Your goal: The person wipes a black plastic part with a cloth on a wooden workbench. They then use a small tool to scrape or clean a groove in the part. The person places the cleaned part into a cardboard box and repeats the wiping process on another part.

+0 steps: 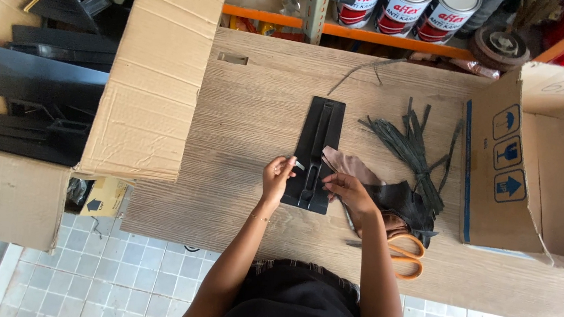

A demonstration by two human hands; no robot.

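Wood-grain surface (252, 113), pale, over white tiled floor (136, 283) seen below the hands. Beyond the hands, an orange shelf (351, 31) with three cans (402, 7), red and white, and a round metal part at its right end. Left of the hands, a big open carton (159, 69) full of black plastic parts (37, 98), flat panels and brackets stacked loosely. Right of the hands, a second carton (560, 167) lying on its side, open mouth facing the hands; what's inside cannot be told. Small yellow box (105, 196) at surface edge, low left of the hands. Black bracket (316, 141), long and flat with a centre slot, lies on the surface straight ahead, near end between both hands. Left hand (276, 177) pinched narrow on a small pale strip (299, 164) at the bracket's left edge. Right hand (348, 190) half curled, fingertips on the bracket's right edge, hand resting over a brown cloth (351, 164) and dark leather scrap (403, 203). Bundle of dark ties (412, 151) just beyond the right hand. Orange scissors (406, 255) beside the right forearm, nearer the body.
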